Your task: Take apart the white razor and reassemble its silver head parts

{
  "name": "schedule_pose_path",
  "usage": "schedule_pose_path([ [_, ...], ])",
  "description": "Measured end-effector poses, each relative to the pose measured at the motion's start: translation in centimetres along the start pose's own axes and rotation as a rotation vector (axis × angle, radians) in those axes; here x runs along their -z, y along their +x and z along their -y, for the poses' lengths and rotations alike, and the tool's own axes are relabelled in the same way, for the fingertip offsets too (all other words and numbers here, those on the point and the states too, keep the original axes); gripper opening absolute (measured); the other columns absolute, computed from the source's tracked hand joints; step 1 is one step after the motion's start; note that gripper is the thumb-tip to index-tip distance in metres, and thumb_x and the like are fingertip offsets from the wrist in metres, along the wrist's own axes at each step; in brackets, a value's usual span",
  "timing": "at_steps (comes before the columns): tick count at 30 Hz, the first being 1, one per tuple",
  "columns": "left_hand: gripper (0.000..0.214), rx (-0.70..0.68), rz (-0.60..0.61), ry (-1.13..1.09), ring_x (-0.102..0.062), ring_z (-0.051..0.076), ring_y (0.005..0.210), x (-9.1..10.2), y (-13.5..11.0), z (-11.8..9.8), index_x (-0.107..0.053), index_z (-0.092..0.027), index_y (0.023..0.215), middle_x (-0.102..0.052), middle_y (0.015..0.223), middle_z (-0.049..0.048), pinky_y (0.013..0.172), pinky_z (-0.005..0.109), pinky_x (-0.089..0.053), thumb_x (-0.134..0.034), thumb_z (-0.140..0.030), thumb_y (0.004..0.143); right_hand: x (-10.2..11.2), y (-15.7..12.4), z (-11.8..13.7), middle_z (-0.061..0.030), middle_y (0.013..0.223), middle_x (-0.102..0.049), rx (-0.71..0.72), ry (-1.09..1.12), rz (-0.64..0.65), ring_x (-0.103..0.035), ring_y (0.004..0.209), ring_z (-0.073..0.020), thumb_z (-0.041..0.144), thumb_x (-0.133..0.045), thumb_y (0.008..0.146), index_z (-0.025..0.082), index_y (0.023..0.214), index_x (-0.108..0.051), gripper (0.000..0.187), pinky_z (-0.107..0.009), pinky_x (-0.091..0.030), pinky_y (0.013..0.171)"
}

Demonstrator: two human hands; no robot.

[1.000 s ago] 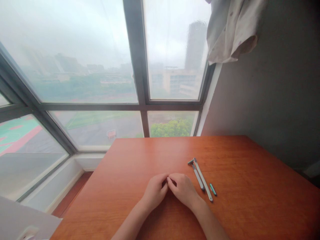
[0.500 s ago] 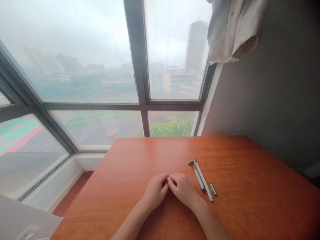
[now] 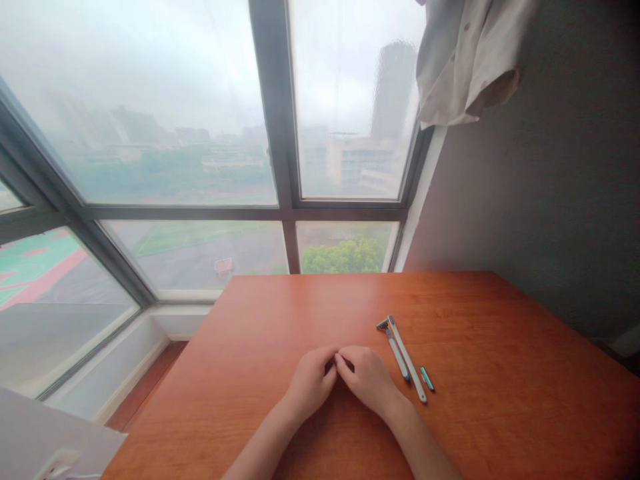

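Note:
My left hand (image 3: 313, 379) and my right hand (image 3: 365, 377) rest on the wooden table, touching each other at thumbs and fingertips. Fingers on both are curled inward, and nothing shows in either one. Just right of my right hand lies a razor (image 3: 398, 353) with a grey-white handle, its head toward the window. Close alongside it is a long, pale toothbrush (image 3: 409, 363), bristles not visible. A small teal and dark strip, which looks like a razor blade cartridge (image 3: 427, 379), lies right of the toothbrush's near end.
The reddish-brown table (image 3: 240, 373) reaches to the large windows with grey frames (image 3: 200, 213). A pale cloth garment (image 3: 465, 67) hangs at the upper right, before a dark grey wall (image 3: 540, 173). A white panel (image 3: 55, 433) stands at the lower left.

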State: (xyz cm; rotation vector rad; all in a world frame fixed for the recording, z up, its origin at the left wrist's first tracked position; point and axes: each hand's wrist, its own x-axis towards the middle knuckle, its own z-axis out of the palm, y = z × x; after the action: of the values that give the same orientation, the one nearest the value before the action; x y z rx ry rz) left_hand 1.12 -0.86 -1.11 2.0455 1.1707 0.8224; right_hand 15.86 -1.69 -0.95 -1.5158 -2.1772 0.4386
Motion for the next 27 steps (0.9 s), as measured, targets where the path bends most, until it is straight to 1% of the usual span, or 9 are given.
schedule_pose_path([
  [9,0.024,-0.001,0.006,-0.006,-0.062,0.02,0.078,0.17,-0.05,-0.08,-0.067,-0.018,0.088,-0.071,0.085,0.0059,0.074,0.026,-0.046,-0.048,-0.011,0.075,-0.15,-0.03,-0.14,-0.0028,0.071,-0.067,0.009,0.002,-0.011,-0.054,0.063,-0.0132,0.024,-0.041,0.093,0.018,0.069,-0.062,0.032,-0.025,-0.026,0.057],
  [27,0.022,-0.01,-0.003,-0.008,-0.062,0.02,0.076,-0.04,-0.08,0.19,-0.067,-0.018,0.085,-0.071,0.083,0.0054,0.072,0.026,-0.046,-0.048,-0.011,0.076,-0.11,-0.01,-0.09,-0.0028,0.073,-0.068,0.004,-0.01,0.002,-0.056,0.065,-0.0135,0.023,-0.041,0.093,0.018,0.071,-0.064,0.032,-0.025,-0.027,0.058],
])
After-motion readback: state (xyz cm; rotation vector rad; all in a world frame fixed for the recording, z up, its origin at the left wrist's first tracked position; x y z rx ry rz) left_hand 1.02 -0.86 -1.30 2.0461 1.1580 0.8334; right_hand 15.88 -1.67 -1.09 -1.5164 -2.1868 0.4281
